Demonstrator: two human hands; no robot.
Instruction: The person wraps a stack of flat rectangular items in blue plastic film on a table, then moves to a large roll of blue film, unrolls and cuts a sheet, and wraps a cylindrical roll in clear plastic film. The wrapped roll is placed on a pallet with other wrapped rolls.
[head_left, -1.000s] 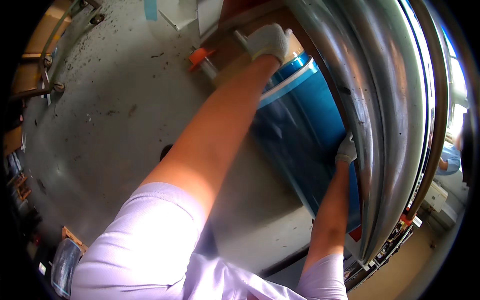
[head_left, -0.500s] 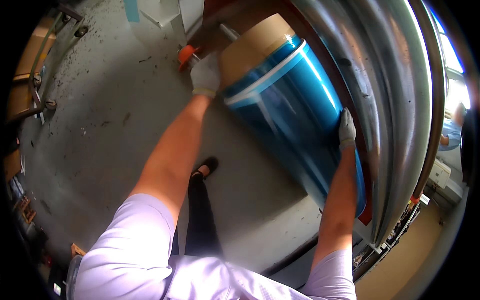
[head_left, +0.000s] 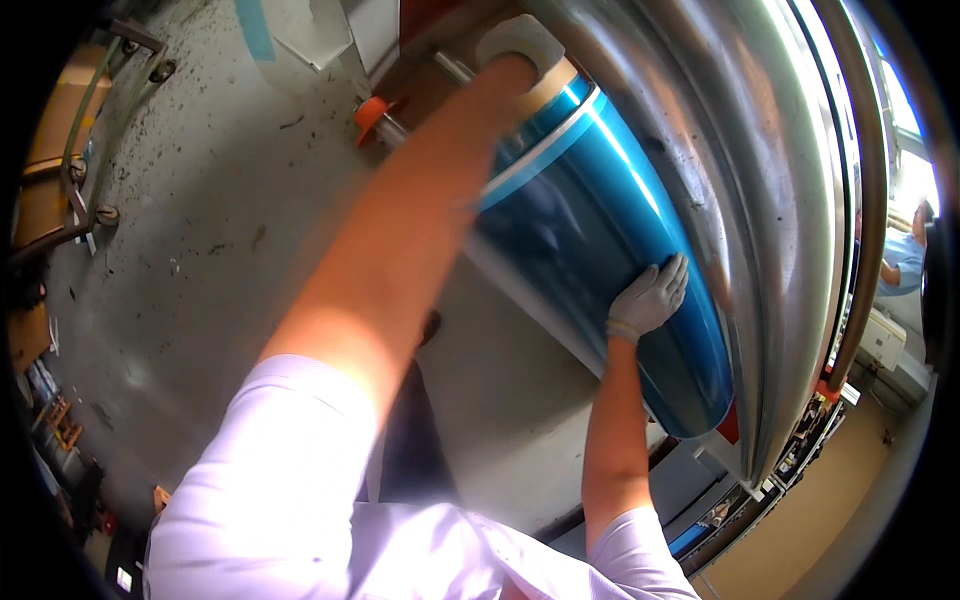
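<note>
A large roll of glossy blue film lies slantwise in front of me, with a pale band around its far end. Beyond that band shows its tan end section. My left hand, in a white glove, is over this tan end; its fingers are hidden from sight. My gloved right hand rests flat on the blue surface near the roll's closer end, fingers stretched out. My left forearm covers part of the roll's far left side.
Big curved metal rollers run along the roll's right side. An orange fitting sits on a metal shaft beyond my left forearm. A wheeled frame with cardboard boxes stands at far left. Another person is at far right.
My left hand has moved from the roll's left edge up and across its tan end. My right hand has slid nearer and left, from the right edge onto the top.
</note>
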